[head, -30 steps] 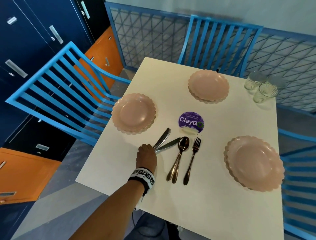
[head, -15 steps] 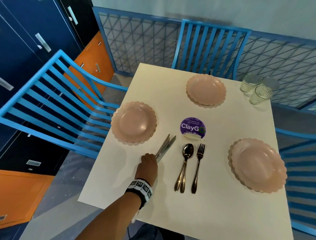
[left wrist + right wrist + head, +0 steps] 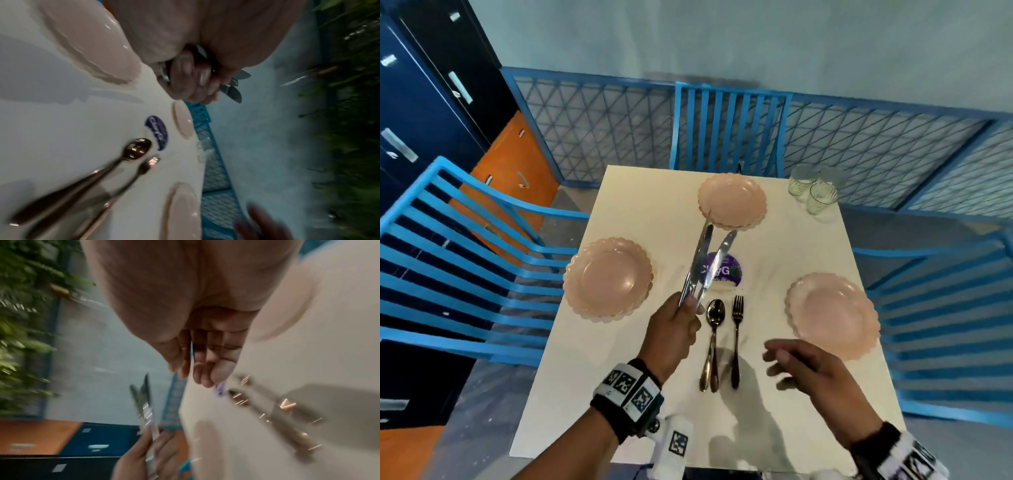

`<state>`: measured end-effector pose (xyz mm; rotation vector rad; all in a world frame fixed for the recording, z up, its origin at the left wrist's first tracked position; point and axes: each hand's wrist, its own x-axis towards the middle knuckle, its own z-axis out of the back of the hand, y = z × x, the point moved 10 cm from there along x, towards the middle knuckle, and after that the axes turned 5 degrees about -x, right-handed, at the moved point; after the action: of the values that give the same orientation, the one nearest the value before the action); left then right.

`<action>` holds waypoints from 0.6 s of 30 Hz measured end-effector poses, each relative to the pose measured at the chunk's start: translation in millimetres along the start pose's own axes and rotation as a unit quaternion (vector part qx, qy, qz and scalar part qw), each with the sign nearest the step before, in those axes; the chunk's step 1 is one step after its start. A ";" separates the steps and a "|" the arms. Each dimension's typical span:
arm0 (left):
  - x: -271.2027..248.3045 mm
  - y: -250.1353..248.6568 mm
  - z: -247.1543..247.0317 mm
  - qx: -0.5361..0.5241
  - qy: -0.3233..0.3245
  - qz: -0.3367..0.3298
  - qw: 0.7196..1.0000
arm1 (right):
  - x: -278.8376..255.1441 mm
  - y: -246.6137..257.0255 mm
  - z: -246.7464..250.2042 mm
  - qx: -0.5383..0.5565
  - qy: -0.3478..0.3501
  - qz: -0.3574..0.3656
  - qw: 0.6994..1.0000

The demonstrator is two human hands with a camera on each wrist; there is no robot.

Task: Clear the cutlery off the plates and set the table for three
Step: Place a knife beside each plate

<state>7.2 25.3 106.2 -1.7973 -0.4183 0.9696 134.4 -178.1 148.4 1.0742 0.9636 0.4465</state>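
Observation:
My left hand [image 3: 674, 325] grips the handles of the silver knives [image 3: 705, 263] and holds them raised above the table, blades fanned toward the far plate [image 3: 732, 200]; in the left wrist view the fingers [image 3: 195, 78] curl round the knives [image 3: 234, 91]. Copper spoons [image 3: 714, 342] and a fork [image 3: 737, 335] lie on the white table [image 3: 640, 359] in front of me. Pink scalloped plates sit bare at the left [image 3: 607, 279] and right [image 3: 832, 315]. My right hand [image 3: 801, 363] hovers with fingers relaxed just right of the fork, holding nothing.
A purple round sticker [image 3: 726, 272] marks the table's middle. Clear glasses [image 3: 813, 192] stand at the far right corner. Blue slatted chairs stand at the left [image 3: 458, 260], far [image 3: 729, 126] and right [image 3: 941, 325] sides. Blue mesh fencing and dark cabinets lie beyond.
My left hand has gathered the knives off the table and lifted them upright. My right hand has come into view beside the fork. The spoons and fork have not moved.

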 end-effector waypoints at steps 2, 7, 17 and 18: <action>-3.2 -16.8 -35.2 -0.011 0.025 -0.019 0.999 | 33.9 16.9 -16.3 0.061 -0.009 -0.011 0.998; 4.8 -28.8 -100.0 0.030 0.013 -0.053 0.998 | 64.5 41.9 3.5 0.112 -0.062 0.027 0.991; 37.3 26.9 -188.9 0.089 -0.009 -0.034 0.995 | 99.6 -3.0 143.4 0.179 -0.129 0.021 0.975; 46.2 33.7 -185.2 0.098 -0.023 -0.031 0.994 | 108.4 -0.2 165.8 0.171 -0.145 0.026 0.974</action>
<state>173.9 -71.9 87.9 -1.5787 -0.3906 0.9767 330.7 -188.3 124.3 1.4357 0.7666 0.1588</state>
